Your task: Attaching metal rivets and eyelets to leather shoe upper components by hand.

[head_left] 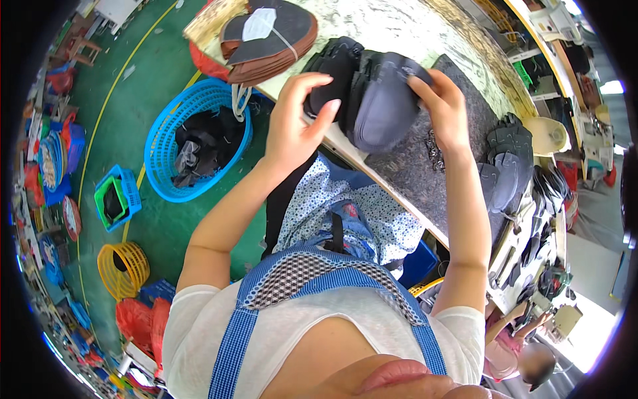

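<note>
Stacks of black, curved pieces lie close together at the near edge of the bench (359, 23): the right stack (387, 103) shows a smooth, broad face, and the left stack (340, 70) sits just beside it. The right hand (438, 100) is partly closed at the upper right edge of its stack, thumb against the top piece; whether it pinches one layer or several, I cannot tell. The left hand (302, 120) is wide open, thumb and fingers spread about the outer side of the left stack, with no firm grip to be seen.

To handle these well, I would square the rims with light pressure from both sides, keep the layers nested, and support the part nearest the bench edge so that nothing slides off.

Further out lie a dark grey mat (405, 163), a corded brown bundle (269, 36), another black pile (508, 159) and, below on the floor, a blue basket (151, 149) of dark scraps.

The right hand's fingertips are partly hidden behind the stack edge, the layers are too dark and blurred to count, and the basket's contents are hard to make out.
</note>
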A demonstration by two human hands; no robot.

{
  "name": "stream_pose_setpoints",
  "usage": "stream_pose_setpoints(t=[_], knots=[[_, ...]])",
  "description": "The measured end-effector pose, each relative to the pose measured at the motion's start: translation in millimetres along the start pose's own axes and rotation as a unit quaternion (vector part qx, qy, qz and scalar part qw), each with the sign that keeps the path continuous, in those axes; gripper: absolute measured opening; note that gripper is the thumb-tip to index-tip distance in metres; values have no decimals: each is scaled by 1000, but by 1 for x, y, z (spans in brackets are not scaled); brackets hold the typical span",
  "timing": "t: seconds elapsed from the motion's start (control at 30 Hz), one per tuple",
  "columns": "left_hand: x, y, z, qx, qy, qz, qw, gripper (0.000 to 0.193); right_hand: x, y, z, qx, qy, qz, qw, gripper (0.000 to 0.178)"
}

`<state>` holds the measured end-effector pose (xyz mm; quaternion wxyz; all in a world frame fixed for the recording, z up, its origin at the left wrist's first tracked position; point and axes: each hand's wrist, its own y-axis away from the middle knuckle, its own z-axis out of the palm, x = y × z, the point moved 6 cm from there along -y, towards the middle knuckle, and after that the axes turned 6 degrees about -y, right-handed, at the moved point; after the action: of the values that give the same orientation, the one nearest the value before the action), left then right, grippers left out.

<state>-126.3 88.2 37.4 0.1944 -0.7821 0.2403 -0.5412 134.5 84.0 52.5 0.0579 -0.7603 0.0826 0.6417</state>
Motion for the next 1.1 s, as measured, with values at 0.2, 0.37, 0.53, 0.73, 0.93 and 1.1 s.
stream_pose_setpoints(t=[0.2, 0.37, 0.53, 0.73, 0.93, 1.1], knots=[[1, 8, 84, -151, -201, 171, 953, 39, 18, 8, -45, 180, 134, -152, 963, 34], [5, 7, 74, -96, -124, 118, 981, 26, 49, 157, -140, 315, 55, -37, 947, 13], [62, 25, 116, -177, 2, 174, 969, 18, 116, 346, -177, 456, -46, 95, 884, 11], [111, 76, 192, -300, 84, 237, 920, 24, 153, 466, -157, 521, -93, 150, 835, 15], [126, 100, 209, -295, 5, 262, 919, 17, 197, 421, -109, 369, -117, 160, 908, 17], [135, 88, 205, -277, -32, 263, 924, 22, 217, 409, -68, 227, -134, 170, 950, 20]])
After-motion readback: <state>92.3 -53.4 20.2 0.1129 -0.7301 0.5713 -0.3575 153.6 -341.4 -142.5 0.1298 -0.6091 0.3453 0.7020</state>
